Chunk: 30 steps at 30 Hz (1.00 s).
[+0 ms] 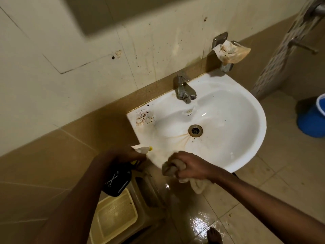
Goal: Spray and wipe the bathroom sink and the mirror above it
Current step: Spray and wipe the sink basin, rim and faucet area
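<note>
Single head-worn wide-angle view, looking steeply down, close over the sink (246,147), tilted frame

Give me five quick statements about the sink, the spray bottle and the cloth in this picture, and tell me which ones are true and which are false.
1. The left hand holds the spray bottle. True.
2. The right hand grips a cloth at the near rim of the sink. True.
3. Water is running from the tap. False: no stream shows.
4. The sink's back left corner is spotless. False: brown stains mark it.
5. A blue bucket stands on the floor to the right. True.
</note>
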Available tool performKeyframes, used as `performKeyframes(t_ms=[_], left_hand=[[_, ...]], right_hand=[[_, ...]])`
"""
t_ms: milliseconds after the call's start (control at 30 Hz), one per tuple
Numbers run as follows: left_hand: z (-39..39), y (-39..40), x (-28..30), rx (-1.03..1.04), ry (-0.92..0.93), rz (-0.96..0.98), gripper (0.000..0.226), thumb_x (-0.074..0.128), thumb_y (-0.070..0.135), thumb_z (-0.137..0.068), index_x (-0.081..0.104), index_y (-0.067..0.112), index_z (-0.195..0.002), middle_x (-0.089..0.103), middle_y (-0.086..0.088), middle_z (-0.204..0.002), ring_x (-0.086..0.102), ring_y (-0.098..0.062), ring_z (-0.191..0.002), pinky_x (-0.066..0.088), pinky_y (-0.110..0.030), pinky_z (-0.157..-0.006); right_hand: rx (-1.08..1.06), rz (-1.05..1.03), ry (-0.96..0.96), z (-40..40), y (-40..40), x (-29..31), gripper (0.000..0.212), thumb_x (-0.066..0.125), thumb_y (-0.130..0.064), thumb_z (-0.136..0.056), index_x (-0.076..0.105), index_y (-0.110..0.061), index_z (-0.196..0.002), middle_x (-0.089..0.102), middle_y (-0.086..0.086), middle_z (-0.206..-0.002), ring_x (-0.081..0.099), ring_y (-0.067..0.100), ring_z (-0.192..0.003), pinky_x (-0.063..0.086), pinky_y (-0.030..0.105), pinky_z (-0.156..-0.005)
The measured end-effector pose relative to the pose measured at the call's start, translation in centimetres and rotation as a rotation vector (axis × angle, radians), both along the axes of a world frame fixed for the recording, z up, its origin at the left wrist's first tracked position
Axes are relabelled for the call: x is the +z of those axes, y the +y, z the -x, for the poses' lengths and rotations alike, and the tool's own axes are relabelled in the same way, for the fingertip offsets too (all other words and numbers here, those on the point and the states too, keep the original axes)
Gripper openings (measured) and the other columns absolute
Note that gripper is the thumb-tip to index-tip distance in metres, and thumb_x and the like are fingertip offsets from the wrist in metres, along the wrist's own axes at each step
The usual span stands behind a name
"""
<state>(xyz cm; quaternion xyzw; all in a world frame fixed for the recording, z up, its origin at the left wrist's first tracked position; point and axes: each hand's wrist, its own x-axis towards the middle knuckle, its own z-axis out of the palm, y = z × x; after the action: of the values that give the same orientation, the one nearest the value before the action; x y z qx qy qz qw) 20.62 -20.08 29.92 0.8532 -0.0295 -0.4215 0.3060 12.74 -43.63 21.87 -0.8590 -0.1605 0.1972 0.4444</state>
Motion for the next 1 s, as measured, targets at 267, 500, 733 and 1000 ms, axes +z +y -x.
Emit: performKeyframes(t_ms=[267,500,733,1000], left_hand=[[-4.0,1.8,0.2,-0.01,-0.044,0.032,0.034,0.071,0.022,-0.078,0.064,0.002,-0.105,0.057,-0.004,-0.059,0.053,-0.014,-0.054,0.046,-0.022,-0.058],[-6.9,3.2,1.8,-0.145,-0.119,0.064,0.047,0.064,0.034,-0.069,0.066,-0.01,-0.085,0.062,-0.007,-0.06,0.058,-0.006,-0.05,0.048,-0.021,-0.058],[-9.8,4.7,1.8,-0.057,-0.132,0.092,0.024,0.061,0.015,-0.09,0.064,-0.006,-0.102,0.064,-0.001,-0.058,0.059,-0.007,-0.052,0.047,-0.019,-0.058],[-12.2,3.7,3.5,-0.085,-0.073,-0.001,0.045,0.069,0.043,-0.067,0.072,0.007,-0.095,0.072,-0.012,-0.073,0.066,-0.019,-0.062,0.056,-0.037,-0.072]], right_hand=[[-0.201,-0.008,-0.149,-2.7,6.5,-1.3,0.054,0.063,-0.041,-0.068,0.058,-0.019,-0.117,0.06,0.003,-0.104,0.053,0.013,-0.096,0.04,0.025,-0.075],[-0.359,0.112,-0.202,-0.9,7.6,-1.6,0.053,0.053,-0.047,-0.067,0.057,-0.027,-0.116,0.056,-0.004,-0.1,0.052,0.017,-0.093,0.042,0.034,-0.075],[-0.784,0.258,-0.229,-10.7,15.1,-0.5,0.033,0.061,-0.039,-0.081,0.056,-0.03,-0.113,0.057,0.004,-0.105,0.051,0.027,-0.095,0.04,0.036,-0.076],[-0.834,0.367,-0.259,-7.7,16.5,-0.3,0.035,0.055,-0.041,-0.082,0.054,-0.036,-0.116,0.055,0.0,-0.102,0.052,0.024,-0.091,0.041,0.035,-0.074]])
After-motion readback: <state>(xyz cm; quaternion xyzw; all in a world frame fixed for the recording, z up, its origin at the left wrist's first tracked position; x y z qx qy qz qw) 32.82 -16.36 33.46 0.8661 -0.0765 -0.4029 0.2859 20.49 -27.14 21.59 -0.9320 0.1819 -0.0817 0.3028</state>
